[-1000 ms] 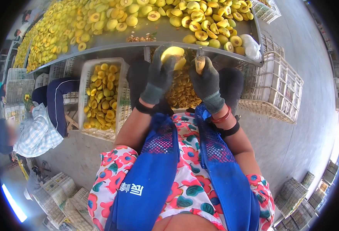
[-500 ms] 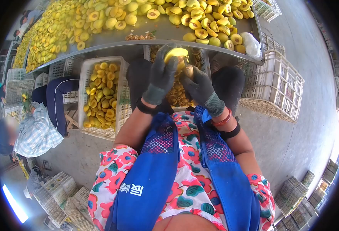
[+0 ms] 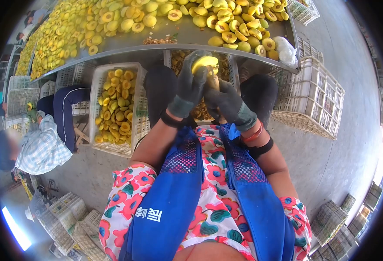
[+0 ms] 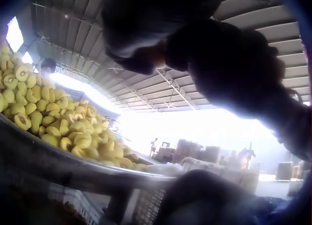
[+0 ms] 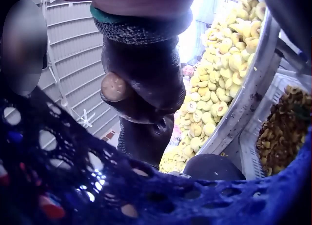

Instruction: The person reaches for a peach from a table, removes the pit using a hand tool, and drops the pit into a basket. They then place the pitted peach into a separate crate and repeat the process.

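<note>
The gloved left hand [image 3: 190, 87] grips a yellow fruit [image 3: 203, 62] just near of the table [image 3: 126, 48] edge. Beside it, the right hand [image 3: 228, 104] is clenched round a wooden-handled tool [image 3: 213, 81] held close against the fruit. The blue apron [image 3: 165, 217] bears 2 white characters, too small to read.

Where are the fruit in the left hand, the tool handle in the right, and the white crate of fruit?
fruit [image 3: 204, 62]: head view, its yellow top surface.
tool handle [image 5: 113, 87]: right wrist view, its round butt end.
crate [image 3: 111, 150]: head view, its white near wall.
</note>
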Tool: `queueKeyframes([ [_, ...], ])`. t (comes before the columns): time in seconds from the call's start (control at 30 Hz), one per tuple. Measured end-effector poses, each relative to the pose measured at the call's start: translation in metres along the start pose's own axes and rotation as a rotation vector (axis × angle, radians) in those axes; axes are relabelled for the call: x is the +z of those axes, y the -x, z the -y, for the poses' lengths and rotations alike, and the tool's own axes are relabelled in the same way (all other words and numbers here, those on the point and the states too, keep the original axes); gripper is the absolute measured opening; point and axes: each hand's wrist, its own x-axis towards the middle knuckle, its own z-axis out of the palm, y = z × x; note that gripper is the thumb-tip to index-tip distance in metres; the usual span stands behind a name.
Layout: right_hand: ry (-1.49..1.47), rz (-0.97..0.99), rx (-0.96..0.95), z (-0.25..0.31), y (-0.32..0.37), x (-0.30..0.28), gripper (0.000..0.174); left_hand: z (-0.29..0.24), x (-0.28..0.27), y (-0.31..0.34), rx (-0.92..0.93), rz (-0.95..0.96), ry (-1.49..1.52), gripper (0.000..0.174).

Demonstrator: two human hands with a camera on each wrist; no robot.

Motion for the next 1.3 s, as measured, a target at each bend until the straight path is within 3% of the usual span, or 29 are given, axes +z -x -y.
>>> queueKeyframes([
  [0.1,-0.077,0.055,0.075,0.008,0.004,0.002,0.015,0.0,-0.002,-0.001,0.014,0.031,0.024,0.043],
  [0.2,0.057,0.071,0.003,0.004,0.002,0.0,0.014,-0.006,-0.005,-0.002,-0.036,0.076,0.077,0.042],
  [0.3,-0.097,0.14,0.176,0.009,0.002,-0.004,0.014,-0.003,-0.014,-0.002,-0.096,0.146,0.148,0.041],
  [0.4,-0.187,0.178,0.207,0.011,0.004,-0.004,0.013,-0.002,-0.018,-0.003,-0.068,0.182,0.145,0.04],
  [0.5,0.124,0.092,0.034,0.009,0.003,0.006,0.012,0.001,-0.018,-0.002,0.024,0.142,0.068,0.04],
  [0.6,-0.064,0.14,0.208,0.018,0.002,0.007,0.011,-0.002,-0.018,-0.002,0.068,0.124,0.004,0.04],
  [0.83,-0.423,0.392,0.324,0.01,-0.005,-0.006,0.011,-0.003,-0.024,-0.006,-0.051,0.177,0.117,0.043],
  [0.93,-0.338,0.349,0.265,0.005,-0.005,-0.003,0.01,-0.018,-0.014,-0.003,-0.206,0.066,0.397,0.045],
  [1.0,-0.157,0.275,0.191,0.003,-0.006,0.0,0.011,-0.015,-0.013,-0.006,-0.342,-0.121,0.502,0.044],
  [1.03,-0.214,0.213,0.159,0.001,-0.004,0.003,0.01,-0.013,-0.017,-0.009,-0.402,-0.225,0.548,0.044],
  [1.13,-0.27,0.127,0.116,-0.007,-0.007,0.005,0.013,-0.007,-0.048,-0.02,-0.256,-0.3,0.112,0.044],
  [1.2,-0.139,0.139,0.125,-0.011,-0.016,-0.011,0.016,0.001,-0.065,-0.021,-0.204,-0.353,0.026,0.041],
  [1.3,0.026,-0.041,0.172,-0.031,-0.029,-0.016,0.019,0.009,-0.102,-0.024,-0.19,-0.44,-0.062,0.041],
])
